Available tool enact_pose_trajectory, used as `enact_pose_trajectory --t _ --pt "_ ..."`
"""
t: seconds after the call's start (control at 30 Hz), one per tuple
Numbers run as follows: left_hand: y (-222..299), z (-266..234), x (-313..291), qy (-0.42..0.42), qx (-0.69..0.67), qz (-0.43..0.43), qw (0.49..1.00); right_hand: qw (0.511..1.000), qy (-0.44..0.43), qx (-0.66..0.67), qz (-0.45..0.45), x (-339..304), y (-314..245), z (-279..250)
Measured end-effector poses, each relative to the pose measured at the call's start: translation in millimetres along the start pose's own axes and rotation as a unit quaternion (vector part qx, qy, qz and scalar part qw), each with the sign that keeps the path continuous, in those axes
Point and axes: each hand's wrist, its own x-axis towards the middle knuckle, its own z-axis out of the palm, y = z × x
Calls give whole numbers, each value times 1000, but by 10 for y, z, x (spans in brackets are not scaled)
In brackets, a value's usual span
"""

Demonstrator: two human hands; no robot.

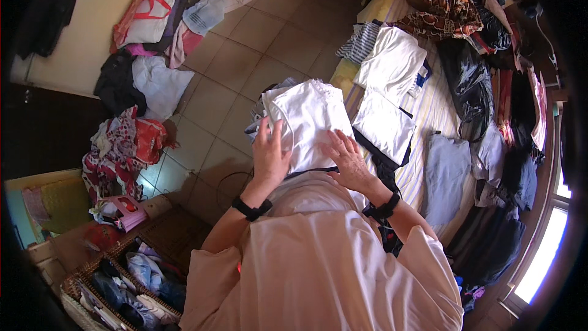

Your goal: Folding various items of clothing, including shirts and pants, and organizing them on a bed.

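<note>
A folded white garment (309,113) with a lacy edge at its far right lies in front of me, on top of other clothes that stick out at its left. My left hand (270,156) is at its left edge, fingers apart and pointing away from me. Over its right part rests my right hand (351,162), palm down with the fingers spread. Neither hand grips the cloth. Each wrist wears a black band. What supports the pile is mostly hidden.
On the right, a bed with a striped sheet (429,119) carries folded white clothes (386,125), grey trousers (447,178) and a black plastic bag (467,86). Heaped clothes (131,141) lie on the tiled floor (245,49) at left. A wicker basket (116,282) stands at the lower left.
</note>
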Motion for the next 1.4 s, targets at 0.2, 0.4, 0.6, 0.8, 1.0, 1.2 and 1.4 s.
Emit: enact_pose_trajectory --t 0.2,0.4,0.6,0.8,1.0,1.2,1.4 --pt "147 106 -99 -152 113 105 976 999 39 -35 -10 -12 29 82" --pt "-147 230 -193 -150 157 129 968 997 61 -35 8 -149 196 132" --pt "-40 -39 -8 -185 7 94 978 940 155 185 240 -369 173 160" --pt "149 -280 300 -218 -145 66 963 713 -184 630 249 -319 24 -32" --pt "554 -322 184 -248 -96 40 963 337 65 923 172 295 -252 -74" --pt "625 -398 130 -274 -149 94 946 600 227 735 219 646 -56 311" --pt "470 -437 235 -159 -316 33 935 696 324 626 137 329 103 -704"
